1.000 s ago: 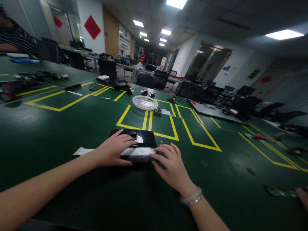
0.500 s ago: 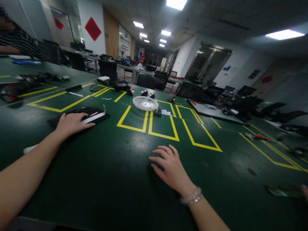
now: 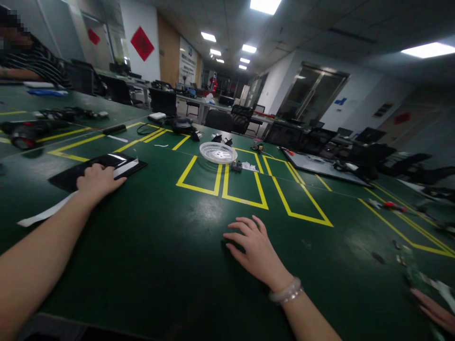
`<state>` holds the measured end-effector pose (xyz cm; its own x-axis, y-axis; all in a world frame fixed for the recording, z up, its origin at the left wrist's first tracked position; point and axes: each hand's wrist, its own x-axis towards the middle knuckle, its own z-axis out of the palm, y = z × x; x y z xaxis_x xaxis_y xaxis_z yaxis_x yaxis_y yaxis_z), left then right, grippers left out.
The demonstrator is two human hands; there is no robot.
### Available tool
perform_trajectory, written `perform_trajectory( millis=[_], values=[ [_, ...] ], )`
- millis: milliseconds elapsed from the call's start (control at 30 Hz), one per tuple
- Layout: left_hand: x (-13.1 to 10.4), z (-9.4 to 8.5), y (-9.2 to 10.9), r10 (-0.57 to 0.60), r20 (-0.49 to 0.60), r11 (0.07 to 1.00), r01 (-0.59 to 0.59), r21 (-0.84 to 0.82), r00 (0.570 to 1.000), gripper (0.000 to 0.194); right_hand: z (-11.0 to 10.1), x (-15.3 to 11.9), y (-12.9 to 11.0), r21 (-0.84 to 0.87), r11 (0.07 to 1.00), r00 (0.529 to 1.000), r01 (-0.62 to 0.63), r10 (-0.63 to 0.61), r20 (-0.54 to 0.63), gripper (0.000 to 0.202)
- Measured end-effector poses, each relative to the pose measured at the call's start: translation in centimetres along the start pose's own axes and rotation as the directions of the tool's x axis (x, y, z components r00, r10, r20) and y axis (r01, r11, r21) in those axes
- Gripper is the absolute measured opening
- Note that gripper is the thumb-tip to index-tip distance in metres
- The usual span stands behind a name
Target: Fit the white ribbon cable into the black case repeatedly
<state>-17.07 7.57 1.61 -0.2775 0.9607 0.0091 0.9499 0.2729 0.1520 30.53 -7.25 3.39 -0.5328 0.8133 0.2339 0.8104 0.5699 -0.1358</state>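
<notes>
My left hand (image 3: 95,182) is on top of a flat black panel (image 3: 71,176), its fingers bent over it and its thumb out to the right. A white strip (image 3: 126,168) runs along the panel's right part. Another white strip (image 3: 46,211) trails from under my left wrist toward the table's left side. My right hand (image 3: 254,244) hovers over or rests on the green table (image 3: 170,265); contact is hard to tell. Its fingers are apart, slightly curved, and hold nothing. A pale bracelet (image 3: 287,291) circles the right wrist.
Yellow tape outlines (image 3: 245,203) mark the table. A round white basket (image 3: 218,153) stands mid-table beside a small grey part (image 3: 236,166). At the lower right, another person's hand (image 3: 433,305) is near a green circuit board (image 3: 408,265). Cables (image 3: 71,114) lie left; a grey board (image 3: 320,166) lies right.
My left hand and the black panel have shifted left, and the fingers are more bent. My right hand is nearly unchanged. The other person's hand has come further into view at the right.
</notes>
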Motion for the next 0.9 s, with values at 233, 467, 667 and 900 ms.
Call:
perform_trajectory(
  millis=[233,467,667,900],
  values=[
    [-0.3,-0.3,1.8,0.108,0.04,0.994,-0.107,-0.033,0.993,0.064,0.0,0.0,-0.1,-0.002,1.0,1.0,0.001,-0.001,0.016,0.022],
    [-4.9,1.2,9.8,0.664,0.101,0.743,-0.641,-0.192,0.74,0.052,0.0,0.0,-0.3,0.013,1.0,1.0,0.02,-0.02,0.01,0.026],
    [-12.3,2.3,15.4,0.938,0.008,0.315,-0.843,-0.437,0.347,0.05,0.0,0.2,-1.0,0.089,0.996,0.999,0.032,-0.034,0.016,0.022],
    [-13.4,1.7,16.0,0.952,-0.033,0.262,-0.867,-0.424,0.304,0.048,0.3,0.1,-0.6,0.226,0.974,1.0,0.001,-0.006,0.024,0.021]
  ],
)
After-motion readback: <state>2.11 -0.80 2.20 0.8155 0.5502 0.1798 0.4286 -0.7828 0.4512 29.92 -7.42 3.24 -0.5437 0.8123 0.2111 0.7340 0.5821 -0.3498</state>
